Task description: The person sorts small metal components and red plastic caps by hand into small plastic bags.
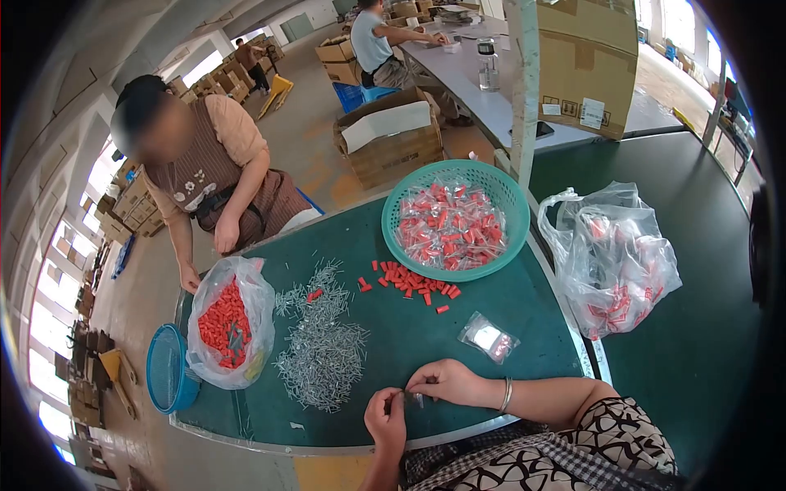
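Near the table's front edge, my left hand [385, 419] and my right hand [452, 383] meet, thumbs and fingers pinched together. Something small and clear shows just under the right fingers; what it is I cannot make out, and the fingertips hide what the left holds, if anything. A bangle circles the right wrist. Just beyond the right hand lies a small clear plastic bag [490, 337] with a white piece and some red in it. Left of my hands spreads a pile of metal screws or nails [323, 368]. Loose red plastic pieces [413, 282] lie farther back.
A green basket [526, 214] holds many small bags of red pieces. At left stand a plastic bag [260, 286] of red pieces and a blue basket [151, 368]. A knotted plastic bag [655, 262] lies at right. A co-worker [209, 155] sits across the table; a post [524, 90] rises behind.
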### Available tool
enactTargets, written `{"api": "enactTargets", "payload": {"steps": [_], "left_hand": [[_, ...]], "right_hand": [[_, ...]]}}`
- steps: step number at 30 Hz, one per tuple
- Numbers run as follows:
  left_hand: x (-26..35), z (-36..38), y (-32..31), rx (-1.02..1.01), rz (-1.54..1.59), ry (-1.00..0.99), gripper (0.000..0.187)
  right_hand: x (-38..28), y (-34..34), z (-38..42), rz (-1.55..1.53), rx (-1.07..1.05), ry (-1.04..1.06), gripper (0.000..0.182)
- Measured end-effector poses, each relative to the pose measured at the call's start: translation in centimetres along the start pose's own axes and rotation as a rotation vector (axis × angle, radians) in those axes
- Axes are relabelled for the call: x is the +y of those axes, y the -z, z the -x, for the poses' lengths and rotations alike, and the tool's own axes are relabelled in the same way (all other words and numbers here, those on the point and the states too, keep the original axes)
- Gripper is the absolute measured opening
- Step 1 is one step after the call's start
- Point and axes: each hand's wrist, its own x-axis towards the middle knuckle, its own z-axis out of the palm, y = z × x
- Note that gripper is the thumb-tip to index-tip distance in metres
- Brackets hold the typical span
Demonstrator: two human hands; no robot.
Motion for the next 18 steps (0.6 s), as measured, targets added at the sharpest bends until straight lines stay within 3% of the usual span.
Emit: {"api": "enactTargets", "payload": {"steps": [3,10,12,18], "left_hand": [[-1.2,-0.2,0.0,0.044,0.126,0.092,0.004],[0.1,-0.6,0.0,-0.058,0.202,-0.022,0.032],[-0.4,-0.7,0.0,-0.130,0.128,-0.074,0.040],[-1.0,-0.5,0.4,-0.171,0.235,0.077,0.016]], "right_hand": [[-0.3,-0.3,0.0,-0.008,0.048,0.033,0.022],[0.4,-0.2,-0.2,0.238,0.079,0.238,0.033],[0.8,-0.3,-0.4,0.135,0.067,0.136,0.036],[-0.1,-0.6,-0.2,0.123,0.072,0.108,0.035]]}}
